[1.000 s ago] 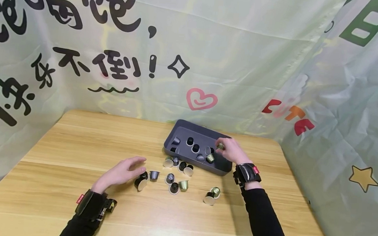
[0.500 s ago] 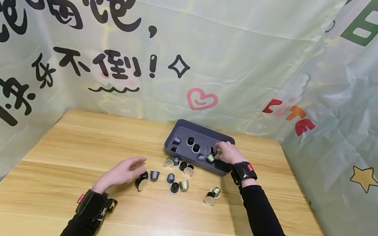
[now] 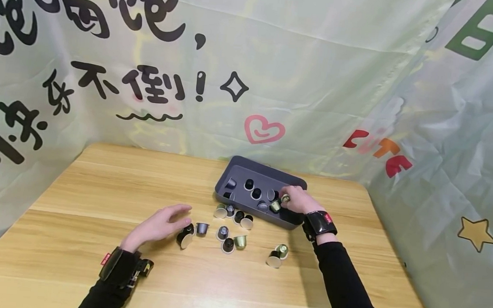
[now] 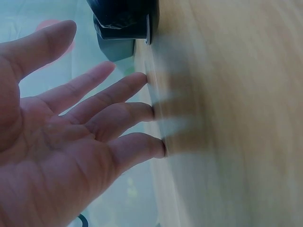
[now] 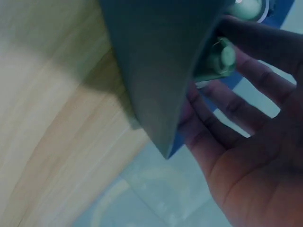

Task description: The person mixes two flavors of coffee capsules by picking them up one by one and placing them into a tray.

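Observation:
In the head view my right hand (image 3: pixel 297 199) reaches over the right end of the dark grey tray (image 3: pixel 266 171). Its thumb and fingers pinch a green coffee capsule (image 5: pixel 220 60), low inside the tray wall in the right wrist view. Beside it in the tray lies another green capsule (image 3: pixel 275 205), among black capsules (image 3: pixel 256 193) and grey ones (image 3: pixel 230 183). My left hand (image 3: pixel 157 223) rests on the table at the left, fingers spread and holding nothing. Close to its thumb are two black capsules (image 3: pixel 184 239) and a grey capsule (image 3: pixel 202 229).
In front of the tray a row of capsules (image 3: pixel 239 216) lies on the wooden table (image 3: pixel 203 284). A black, a grey and a green capsule (image 3: pixel 240 242) sit nearer. A pair with a green capsule (image 3: pixel 282 251) is at the right. A printed cloth (image 3: pixel 311 91) hangs behind.
My right hand has moved down and slightly nearer into the tray, bringing the green capsule close to the other green one. The left hand has stayed in place.

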The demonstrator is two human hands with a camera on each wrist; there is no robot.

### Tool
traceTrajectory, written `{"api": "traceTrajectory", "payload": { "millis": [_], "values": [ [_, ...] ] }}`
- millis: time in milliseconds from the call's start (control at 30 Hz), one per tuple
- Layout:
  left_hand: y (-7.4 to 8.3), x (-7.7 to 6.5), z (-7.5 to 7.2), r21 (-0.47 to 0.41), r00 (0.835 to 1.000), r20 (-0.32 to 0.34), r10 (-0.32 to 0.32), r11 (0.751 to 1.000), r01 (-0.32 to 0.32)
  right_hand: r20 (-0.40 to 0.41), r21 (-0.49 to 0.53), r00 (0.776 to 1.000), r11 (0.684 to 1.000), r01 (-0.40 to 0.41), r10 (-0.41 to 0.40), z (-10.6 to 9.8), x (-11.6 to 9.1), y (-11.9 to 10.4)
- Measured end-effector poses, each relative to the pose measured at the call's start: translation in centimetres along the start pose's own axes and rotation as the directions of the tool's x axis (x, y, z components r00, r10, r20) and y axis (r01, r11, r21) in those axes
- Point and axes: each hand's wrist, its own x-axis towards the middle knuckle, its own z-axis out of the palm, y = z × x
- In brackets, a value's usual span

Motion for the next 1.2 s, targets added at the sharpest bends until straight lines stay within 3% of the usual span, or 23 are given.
{"api": "traceTrajectory", "payload": {
  "millis": [200,433,633,833,1200],
  "values": [
    [-0.2,0.0,0.0,0.001,1.0,0.0,0.009,1.0,-0.009,-0.185,0.044,0.981,0.997,0.065,-0.056,-0.2,-1.6,-1.2],
    [-0.1,0.1,0.1,0.01,1.0,0.017,0.006,1.0,-0.006,-0.347,0.178,0.938,0.981,0.075,-0.009,0.3,-4.7,-3.5],
    [0.4,-0.3,0.1,0.007,0.996,0.083,-0.018,1.0,0.018,-0.373,0.306,0.926,0.949,0.069,0.054,1.6,-6.7,-3.6],
    [1.0,-0.7,-0.2,0.124,0.997,0.077,-0.011,0.992,0.002,-0.374,0.386,0.924,0.919,0.083,0.074,2.3,-7.4,-3.7],
    [1.5,-0.9,-0.3,0.132,0.991,0.106,-0.077,0.989,0.063,-0.346,0.396,0.936,0.915,0.081,0.067,2.7,-7.5,-3.8]
  ]
}}
